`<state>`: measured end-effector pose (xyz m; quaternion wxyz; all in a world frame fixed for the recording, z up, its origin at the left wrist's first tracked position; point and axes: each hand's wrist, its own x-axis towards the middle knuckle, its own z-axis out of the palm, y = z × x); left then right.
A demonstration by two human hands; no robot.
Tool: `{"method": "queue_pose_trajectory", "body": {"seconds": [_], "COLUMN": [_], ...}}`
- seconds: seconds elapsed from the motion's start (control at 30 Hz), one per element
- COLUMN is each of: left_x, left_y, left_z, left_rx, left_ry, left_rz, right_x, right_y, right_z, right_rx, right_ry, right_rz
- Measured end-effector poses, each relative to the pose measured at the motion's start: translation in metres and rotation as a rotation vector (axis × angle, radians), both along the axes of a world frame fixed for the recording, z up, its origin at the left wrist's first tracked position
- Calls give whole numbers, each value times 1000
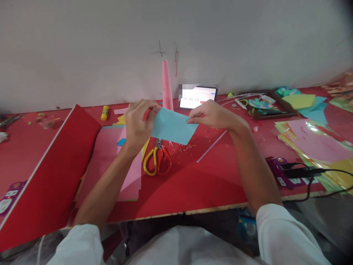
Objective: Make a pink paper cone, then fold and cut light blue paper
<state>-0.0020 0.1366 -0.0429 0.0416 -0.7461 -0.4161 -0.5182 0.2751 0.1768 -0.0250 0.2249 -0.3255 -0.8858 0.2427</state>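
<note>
A light blue sheet of paper [174, 127] is held up above the table between my two hands. My left hand [140, 123] pinches its left upper corner between thumb and fingers. At the right upper edge, my right hand [205, 115] grips it the same way. Below the paper lie scissors [157, 160] with one yellow and one red handle; the sheet hides most of their blades. Pink paper sheets [110, 154] are stacked under my left forearm, with a small blue scrap [121, 141] on top. Behind the blue sheet stands a rolled pink paper cone [167, 86].
A red board [63, 173] leans at the left, near a yellow glue stick [104, 113]. A tablet [198, 97] showing a timer stands by the wall. To the right are a brown tray [286, 106] of craft bits, coloured papers [317, 141] and a purple device [280, 171] with black cables.
</note>
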Motion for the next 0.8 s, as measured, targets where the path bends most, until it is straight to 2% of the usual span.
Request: {"method": "queue_pose_trajectory", "body": {"seconds": [0.13,0.23,0.37,0.47,0.53,0.6,0.67,0.8], "left_x": [-14,-33,-45,-40,-36,-34,-34,-29], "left_y": [5,15,30,36,38,38,37,24], "left_z": [6,10,3,-11,-19,-23,-20,-3], "left_rx": [0,-18,-30,-67,-98,-126,-138,-145], "left_ry": [-42,-119,-218,-352,-416,-413,-386,-239], "left_rz": [45,69,73,44,39,44,4,-105], "right_x": [14,28,29,14,2,-7,-12,-15], "right_y": [5,9,6,0,-3,-4,-4,-8], "right_z": [2,5,10,9,6,3,1,2], "right_rx": [-43,-49,-13,-86,-91,-46,0,26], "right_ry": [-99,-137,126,272,235,161,98,-15], "right_rz": [12,-95,-228,-132,-58,-59,-78,-67]}}
